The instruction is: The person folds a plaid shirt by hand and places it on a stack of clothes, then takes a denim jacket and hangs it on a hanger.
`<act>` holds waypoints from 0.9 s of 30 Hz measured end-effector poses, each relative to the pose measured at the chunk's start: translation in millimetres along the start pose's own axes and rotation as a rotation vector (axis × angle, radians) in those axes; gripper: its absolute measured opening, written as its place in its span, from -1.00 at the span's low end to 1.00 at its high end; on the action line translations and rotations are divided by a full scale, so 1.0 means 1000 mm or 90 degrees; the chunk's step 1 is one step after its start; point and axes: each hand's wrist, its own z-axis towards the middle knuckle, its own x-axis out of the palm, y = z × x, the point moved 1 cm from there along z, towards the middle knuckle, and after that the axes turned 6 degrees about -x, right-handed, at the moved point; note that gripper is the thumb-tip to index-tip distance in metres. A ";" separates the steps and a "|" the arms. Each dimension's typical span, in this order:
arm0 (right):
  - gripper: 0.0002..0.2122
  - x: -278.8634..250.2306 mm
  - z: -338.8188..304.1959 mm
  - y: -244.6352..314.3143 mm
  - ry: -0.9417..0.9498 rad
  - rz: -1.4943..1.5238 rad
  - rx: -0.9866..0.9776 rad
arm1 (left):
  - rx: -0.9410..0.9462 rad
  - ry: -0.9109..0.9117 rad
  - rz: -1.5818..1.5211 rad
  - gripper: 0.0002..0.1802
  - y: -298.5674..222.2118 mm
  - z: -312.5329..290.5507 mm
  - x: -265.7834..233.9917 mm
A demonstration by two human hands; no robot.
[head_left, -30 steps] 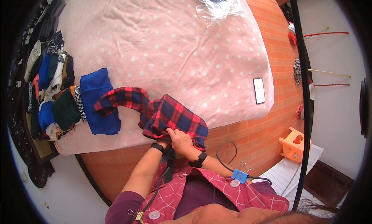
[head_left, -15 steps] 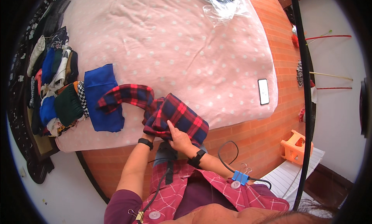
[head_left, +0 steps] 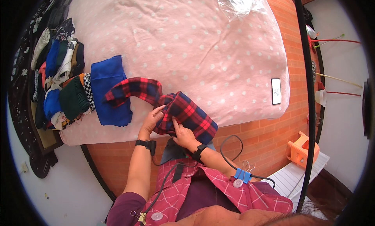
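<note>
A red and navy plaid shirt (head_left: 191, 112), partly folded, lies at the bed's near edge and hangs a little over it. One sleeve (head_left: 134, 86) curves away to the left, its cuff resting on a flat blue cloth (head_left: 110, 91). At the shirt's left side, where the sleeve joins the folded body, my left hand (head_left: 152, 120) has its fingers closed on the fabric. My right hand (head_left: 184, 136) lies on the shirt's near side, index finger stretched out and pressing the cloth; its other fingers are partly hidden.
Folded clothes, including a dark green garment (head_left: 74, 98), are piled along the bed's left side. A phone (head_left: 276, 91) lies on the pink dotted bedspread (head_left: 218, 69) at right. Clear plastic packaging (head_left: 244, 5) is at the far edge. An orange stool (head_left: 301, 149) stands beyond the brick-patterned floor.
My left hand has come out from beneath the shirt's near edge and moved up onto its left side. My right hand stays on the shirt. The view has shifted slightly.
</note>
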 end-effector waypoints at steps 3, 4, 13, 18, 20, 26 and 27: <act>-0.07 0.004 0.002 0.002 0.010 -0.025 0.018 | 0.055 -0.005 0.160 -0.22 0.005 -0.007 0.010; -0.07 0.006 0.002 0.003 0.020 -0.035 0.033 | 0.045 -0.062 0.248 -0.24 0.007 -0.005 0.012; -0.15 0.005 0.001 0.008 0.049 -0.072 -0.003 | 0.065 -0.233 0.410 -0.74 0.016 0.021 0.001; -0.27 0.009 -0.026 0.016 0.030 0.003 -0.083 | 0.082 -0.177 0.409 -0.72 0.010 0.018 -0.009; -0.30 0.010 -0.032 0.014 0.036 0.029 -0.098 | 0.092 -0.162 0.407 -0.71 0.009 0.012 -0.008; -0.55 -0.029 0.001 -0.013 0.198 0.310 -0.044 | 0.128 -0.569 0.586 -0.34 0.038 -0.007 0.012; -0.61 -0.042 0.011 -0.016 0.214 0.319 -0.039 | 0.095 -0.654 0.562 -0.27 0.049 -0.008 0.015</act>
